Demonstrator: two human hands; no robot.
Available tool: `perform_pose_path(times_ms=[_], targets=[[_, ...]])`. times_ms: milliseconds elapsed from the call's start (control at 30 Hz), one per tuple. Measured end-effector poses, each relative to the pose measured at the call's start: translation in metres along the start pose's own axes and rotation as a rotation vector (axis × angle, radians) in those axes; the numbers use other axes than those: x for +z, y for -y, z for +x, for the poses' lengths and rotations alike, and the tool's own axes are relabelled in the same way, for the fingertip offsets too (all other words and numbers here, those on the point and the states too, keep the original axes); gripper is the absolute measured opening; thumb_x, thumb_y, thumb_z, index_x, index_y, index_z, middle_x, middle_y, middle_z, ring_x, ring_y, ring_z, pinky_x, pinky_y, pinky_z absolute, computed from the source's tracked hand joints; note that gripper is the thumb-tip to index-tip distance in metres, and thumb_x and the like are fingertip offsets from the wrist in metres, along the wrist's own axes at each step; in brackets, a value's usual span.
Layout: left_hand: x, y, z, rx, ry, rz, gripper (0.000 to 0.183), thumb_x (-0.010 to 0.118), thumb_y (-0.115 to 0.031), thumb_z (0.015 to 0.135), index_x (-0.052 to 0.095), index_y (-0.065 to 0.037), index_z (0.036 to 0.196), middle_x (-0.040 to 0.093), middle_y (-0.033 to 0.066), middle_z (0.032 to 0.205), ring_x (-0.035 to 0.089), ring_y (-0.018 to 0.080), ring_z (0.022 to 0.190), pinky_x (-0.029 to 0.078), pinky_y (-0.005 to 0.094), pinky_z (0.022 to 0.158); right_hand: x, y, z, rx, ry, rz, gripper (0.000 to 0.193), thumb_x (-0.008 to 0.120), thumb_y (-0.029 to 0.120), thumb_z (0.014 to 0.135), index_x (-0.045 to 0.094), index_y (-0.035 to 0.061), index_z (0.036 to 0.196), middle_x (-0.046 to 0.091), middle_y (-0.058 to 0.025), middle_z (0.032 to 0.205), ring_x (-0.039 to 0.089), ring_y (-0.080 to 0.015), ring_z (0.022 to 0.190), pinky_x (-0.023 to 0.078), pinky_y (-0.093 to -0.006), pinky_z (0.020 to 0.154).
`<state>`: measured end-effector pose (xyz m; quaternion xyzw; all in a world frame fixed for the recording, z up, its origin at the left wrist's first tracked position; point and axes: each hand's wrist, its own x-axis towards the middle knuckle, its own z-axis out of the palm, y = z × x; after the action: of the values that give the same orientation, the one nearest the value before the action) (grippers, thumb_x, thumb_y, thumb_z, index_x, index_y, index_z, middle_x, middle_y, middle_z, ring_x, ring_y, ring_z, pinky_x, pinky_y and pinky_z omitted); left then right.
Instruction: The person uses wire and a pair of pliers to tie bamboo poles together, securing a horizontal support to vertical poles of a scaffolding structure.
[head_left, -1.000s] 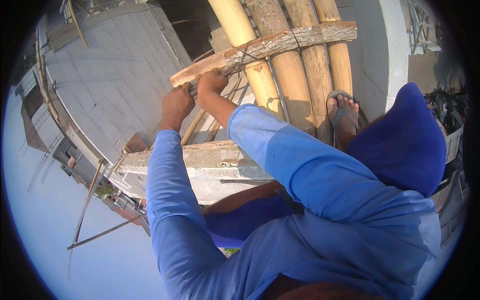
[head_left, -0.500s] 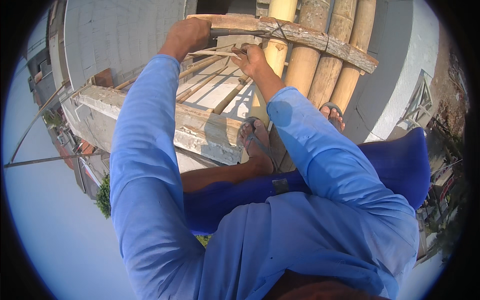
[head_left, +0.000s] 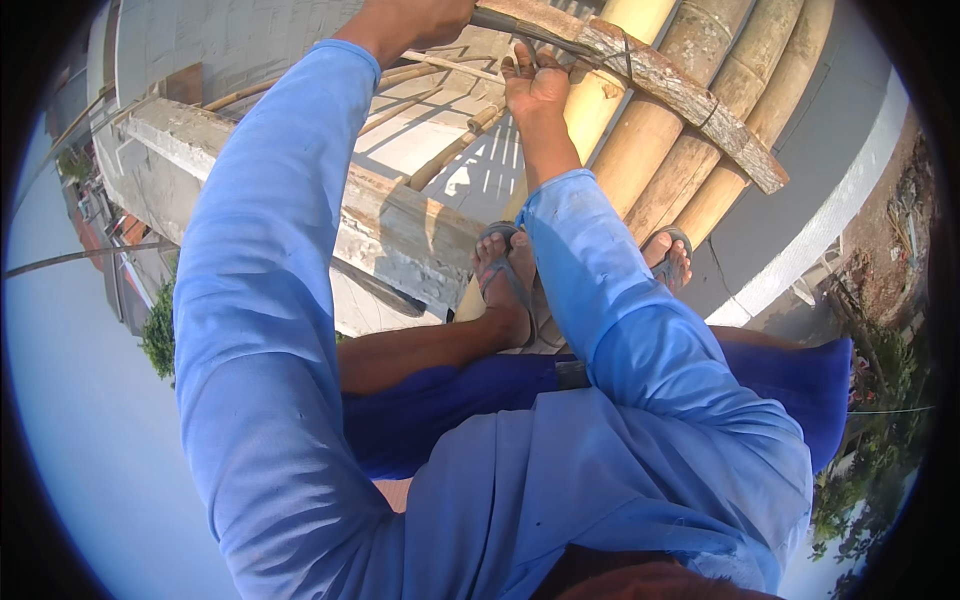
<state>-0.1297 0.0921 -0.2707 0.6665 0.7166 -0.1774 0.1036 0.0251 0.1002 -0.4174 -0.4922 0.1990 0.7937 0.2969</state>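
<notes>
My left hand [head_left: 425,22], partly cut off by the top edge, is closed on a bundle of dark strips [head_left: 525,30]. The strips run along the edge of a rough wooden plank [head_left: 690,95] toward a dark lashing [head_left: 628,55]. This plank lies across several thick bamboo poles [head_left: 655,135]. Just below the strips, my right hand [head_left: 540,88] has its fingers curled beside the palest pole. A thin dark piece [head_left: 530,52], seemingly a strip end, shows between those fingers. A second dark tie crosses the plank farther right.
My sandalled feet [head_left: 505,275] stand on the poles, high above ground. A concrete ledge [head_left: 400,245] runs at the left, with thinner bamboo sticks [head_left: 450,150] beyond it. A grey wall [head_left: 830,130] rises at the right; rubble and greenery lie below.
The view has shifted, so plank and poles appear farther right and more tilted. My left hand is now higher in view, still gripping the strips. My right hand has turned with its fingers pointing up.
</notes>
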Motion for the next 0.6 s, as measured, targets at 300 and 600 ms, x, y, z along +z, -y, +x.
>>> perform_pose_path(times_ms=[300, 600], targets=[[0.048, 0.002, 0.004, 0.004, -0.211, 0.215, 0.010, 0.053, -0.016, 0.072, 0.061, -0.009, 0.073, 0.061, 0.0134, 0.063, 0.058, 0.0295, 0.051, 0.047, 0.0417, 0.051, 0.000, 0.004, 0.005, 0.028, 0.311, 0.323, 0.018, 0.040, 0.022, 0.094, 0.051, 0.0071, 0.094, 0.051, -0.0060, 0.094, 0.051, -0.0223, 0.093, 0.040, -0.0469, 0.086], [0.000, 0.001, 0.021, -0.142, 0.380, -0.085, 0.028, 0.048, -0.012, 0.082, 0.063, -0.012, 0.106, 0.067, 0.0125, 0.099, 0.064, 0.0291, 0.090, 0.052, 0.0403, 0.075, 0.008, 0.007, -0.033, 0.163, 0.069, -0.160, 0.035, 0.044, 0.009, 0.090, 0.042, 0.0098, 0.125, 0.051, -0.0067, 0.093, 0.053, -0.0277, 0.096, 0.041, -0.0472, 0.085]])
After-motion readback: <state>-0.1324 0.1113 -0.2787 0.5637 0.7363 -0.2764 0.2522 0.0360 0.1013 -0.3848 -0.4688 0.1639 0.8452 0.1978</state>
